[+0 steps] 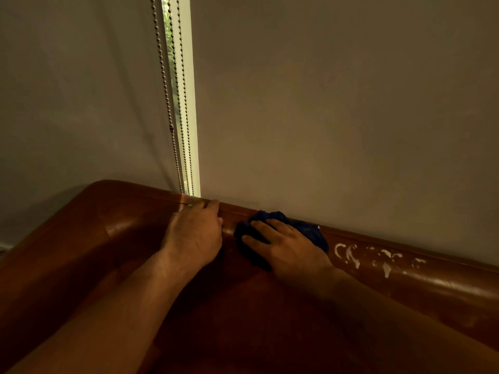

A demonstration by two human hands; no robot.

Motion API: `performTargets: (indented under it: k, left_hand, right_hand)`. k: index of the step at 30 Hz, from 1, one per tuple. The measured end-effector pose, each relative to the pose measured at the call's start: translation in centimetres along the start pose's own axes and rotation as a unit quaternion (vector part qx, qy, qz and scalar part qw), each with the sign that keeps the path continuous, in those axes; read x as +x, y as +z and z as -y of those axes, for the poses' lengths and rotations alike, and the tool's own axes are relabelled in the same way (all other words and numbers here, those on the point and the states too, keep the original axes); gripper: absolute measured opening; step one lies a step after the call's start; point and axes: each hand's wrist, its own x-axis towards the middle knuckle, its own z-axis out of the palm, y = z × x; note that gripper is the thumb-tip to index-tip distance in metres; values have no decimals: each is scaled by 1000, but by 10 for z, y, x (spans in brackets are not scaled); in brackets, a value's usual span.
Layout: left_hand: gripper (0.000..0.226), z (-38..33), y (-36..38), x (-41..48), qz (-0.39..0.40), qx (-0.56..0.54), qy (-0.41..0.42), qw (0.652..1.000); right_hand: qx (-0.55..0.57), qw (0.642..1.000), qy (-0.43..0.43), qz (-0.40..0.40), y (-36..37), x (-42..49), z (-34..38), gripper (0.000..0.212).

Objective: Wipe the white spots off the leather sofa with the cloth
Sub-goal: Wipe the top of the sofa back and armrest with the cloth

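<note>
A brown leather sofa (113, 238) fills the lower part of the head view, its backrest top running along the wall. A bunched dark blue cloth (310, 230) lies on the backrest top at centre. My right hand (286, 247) lies flat over the cloth with fingers spread, pressing it onto the leather. My left hand (194, 233) rests on the backrest just left of the cloth, its fingers reaching over the top edge. White spots (351, 255) and smears streak the leather to the right of the cloth, stretching toward the right edge.
Grey roller blinds (337, 103) hang right behind the sofa back. Between them runs a narrow bright window gap with beaded pull chains (172, 125) dangling down to the backrest, just above my left hand.
</note>
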Motion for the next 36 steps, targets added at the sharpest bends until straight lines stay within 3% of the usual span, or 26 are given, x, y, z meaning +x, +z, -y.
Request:
performTargets:
  k: [7, 12, 14, 17, 18, 22, 27, 30, 33, 36]
  left_hand:
    - [40, 2, -3, 1, 1, 0, 8, 1000]
    - [37, 1, -9, 2, 0, 3, 13, 1000]
    - [35, -1, -11, 4, -4, 1, 16, 1000]
    - [38, -6, -10, 5, -5, 2, 22, 1000]
    - [40, -7, -8, 5, -6, 5, 27, 1000]
    - [44, -6, 7, 6, -15, 17, 51, 998]
    - [49, -10, 13, 4, -5, 22, 53, 998]
    - [52, -9, 13, 4, -2, 26, 52, 998]
    - [53, -7, 12, 1, 3, 22, 52, 998]
    - [53, -8, 9, -4, 7, 18, 53, 998]
  right_hand:
    - [3, 1000, 20, -15, -17, -2, -26, 39]
    - [146, 970, 110, -159, -36, -2, -28, 40]
    - [184, 960, 157, -142, -39, -4, -23, 45]
    - [82, 981, 173, 21, -12, -13, -16, 57]
    - [70, 981, 175, 39, 0, -17, -15, 62]
    - [12, 984, 177, -22, 36, -25, -19, 70]
    - [-11, 979, 194, -56, 46, -31, -9, 62]
    - [-39, 981, 147, -117, 49, -42, -13, 47]
    - [-47, 983, 99, -145, 48, -49, -21, 55]
    - [-51, 983, 80, -160, 31, -53, -29, 39]
